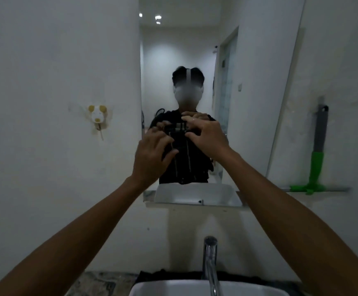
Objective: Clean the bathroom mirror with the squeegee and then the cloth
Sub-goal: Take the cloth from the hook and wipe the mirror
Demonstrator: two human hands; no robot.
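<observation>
Both hands are raised before the mirror (248, 82), empty and close together: the left hand (152, 155) with fingers loosely spread and curled, thumb toward the glass, the right hand (207, 136) likewise spread with fingertips forward. Whether the fingertips touch the glass cannot be told; their reflection lies directly behind them. Neither hand holds a tool. The squeegee (317, 159) stands on a narrow ledge (338, 189) to the right of the mirror, well apart from both hands and leaning against the wall (344, 60). Its long axis runs near vertical, grey handle up and green neck down; the green blade lies along the ledge, roughly horizontal, at a right angle to the handle. No cloth can be identified with certainty; a dark strip behind the basin (173, 289) may be one. The tap (210, 259) rises at the basin's rear edge, and a small hook (97, 115) is fixed to the wall left of the mirror. Judged from this layout, the task stands at its opening, before the squeegee pass. The next move calls for the right hand to swing right, close around the grey handle, lift the tool clear of the ledge, and bring the blade flat to the glass near its top edge.
</observation>
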